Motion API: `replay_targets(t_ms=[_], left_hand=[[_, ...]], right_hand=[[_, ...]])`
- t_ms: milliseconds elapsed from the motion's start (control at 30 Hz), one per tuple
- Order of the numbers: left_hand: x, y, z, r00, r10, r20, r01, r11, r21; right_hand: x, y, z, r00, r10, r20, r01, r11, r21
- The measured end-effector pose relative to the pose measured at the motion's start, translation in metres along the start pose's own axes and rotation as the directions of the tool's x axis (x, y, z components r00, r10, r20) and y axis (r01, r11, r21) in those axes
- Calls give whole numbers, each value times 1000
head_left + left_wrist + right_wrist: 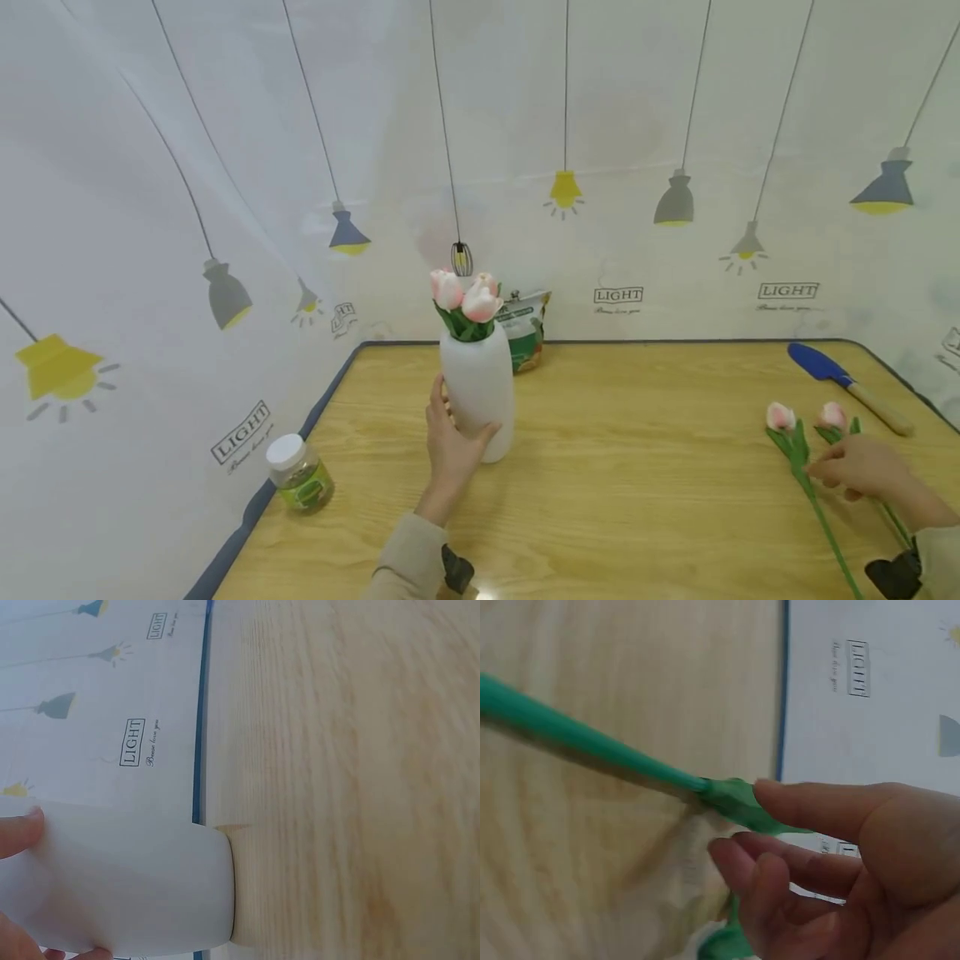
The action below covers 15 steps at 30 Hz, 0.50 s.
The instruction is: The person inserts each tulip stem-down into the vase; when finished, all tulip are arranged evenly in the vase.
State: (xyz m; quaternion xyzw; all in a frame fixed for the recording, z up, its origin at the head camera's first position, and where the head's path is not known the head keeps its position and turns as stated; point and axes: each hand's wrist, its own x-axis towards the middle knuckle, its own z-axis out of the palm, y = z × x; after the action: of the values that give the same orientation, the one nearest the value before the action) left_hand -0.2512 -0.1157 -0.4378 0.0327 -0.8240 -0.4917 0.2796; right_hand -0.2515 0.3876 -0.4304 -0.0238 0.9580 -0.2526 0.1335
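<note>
A white vase stands upright on the wooden table, several pink-and-white tulips in its mouth. My left hand grips the vase low on its near side, thumb and fingers spread around the wall. In the left wrist view, the vase has its base on the tabletop. At the right, my right hand is over two loose tulips, beside the stem of the left one. Its thumb overlaps a green leaf in the right wrist view, with a gap between thumb and fingertips. The other tulip is partly hidden beneath that hand.
Behind the vase stands a green-and-white bag. A white-lidded jar sits at the table's left edge. A blue trowel with a wooden handle lies at the back right. Lamp-printed curtains enclose the table.
</note>
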Motion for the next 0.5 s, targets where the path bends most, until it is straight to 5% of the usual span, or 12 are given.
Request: replay_targets(t_ms=[133, 367, 500], left_hand=[[1, 0, -1, 1000, -1, 5, 1, 1000, 2], [1, -1, -1, 1000, -25, 17, 26, 1000, -11], [1, -1, -1, 999, -24, 20, 25, 1000, -15]], right_hand=[[3, 0, 11, 999, 17, 48, -19, 999, 42], [7, -1, 19, 999, 30, -12, -30, 999, 34], [7, 3, 21, 999, 52, 4, -52, 990, 127]])
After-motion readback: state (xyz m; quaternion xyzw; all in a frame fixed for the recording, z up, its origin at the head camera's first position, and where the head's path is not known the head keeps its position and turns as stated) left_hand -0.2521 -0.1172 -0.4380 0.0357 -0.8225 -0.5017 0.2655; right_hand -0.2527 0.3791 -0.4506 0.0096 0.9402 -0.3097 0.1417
